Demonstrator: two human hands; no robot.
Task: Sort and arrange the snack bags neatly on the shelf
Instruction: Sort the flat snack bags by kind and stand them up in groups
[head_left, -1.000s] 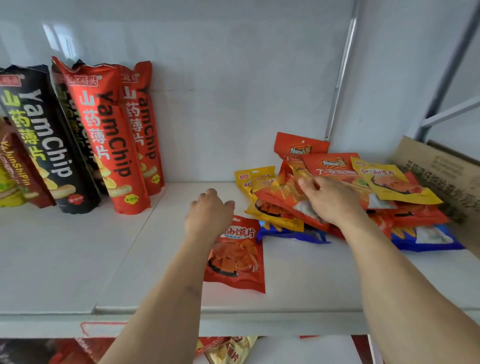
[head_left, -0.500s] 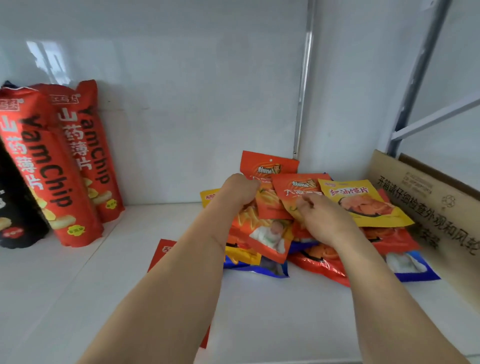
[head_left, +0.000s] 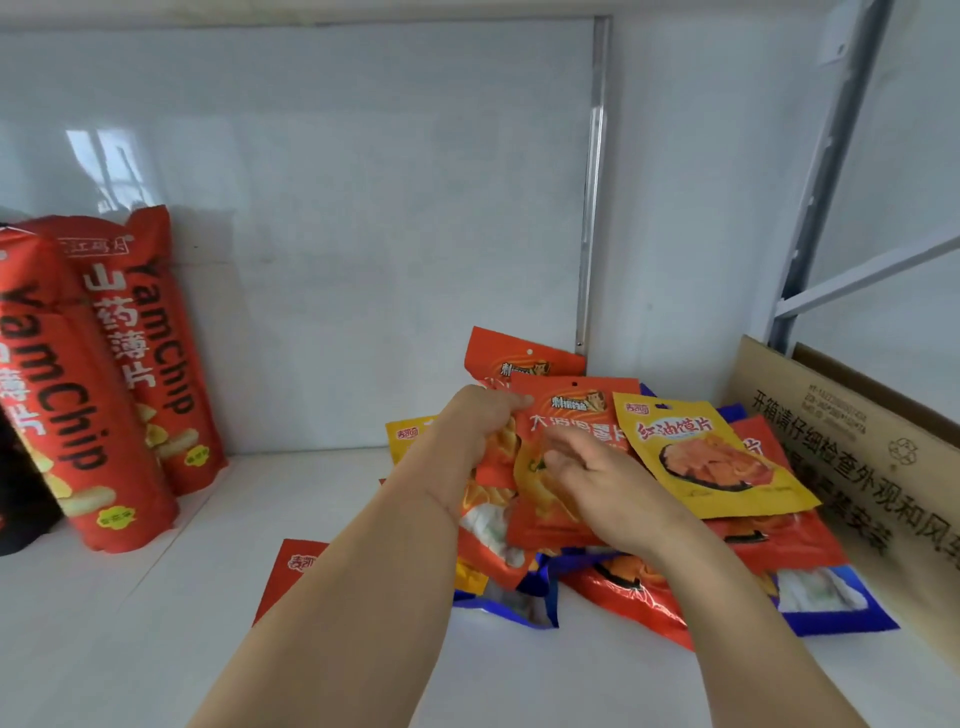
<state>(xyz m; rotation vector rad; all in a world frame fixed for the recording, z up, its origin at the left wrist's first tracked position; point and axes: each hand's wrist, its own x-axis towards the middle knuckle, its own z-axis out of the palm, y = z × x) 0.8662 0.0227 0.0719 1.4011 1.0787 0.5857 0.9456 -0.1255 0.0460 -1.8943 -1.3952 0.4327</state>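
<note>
Sorting step: left hand (head_left: 475, 431) pinches the orange bag (head_left: 571, 441) atop the pile (head_left: 649, 587) beside the carton (head_left: 852, 457); right hand (head_left: 608, 488) rests spread on it. Next: lift it clear, probably.

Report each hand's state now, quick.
Left hand: closed, grip on the top edge of the orange snack bag.
Right hand: open, blurred, over that bag; contact unclear.

Glossy white back panel (head_left: 337, 234), grey metal upright (head_left: 592, 208), cardboard sheet (head_left: 852, 441) at right.
</note>
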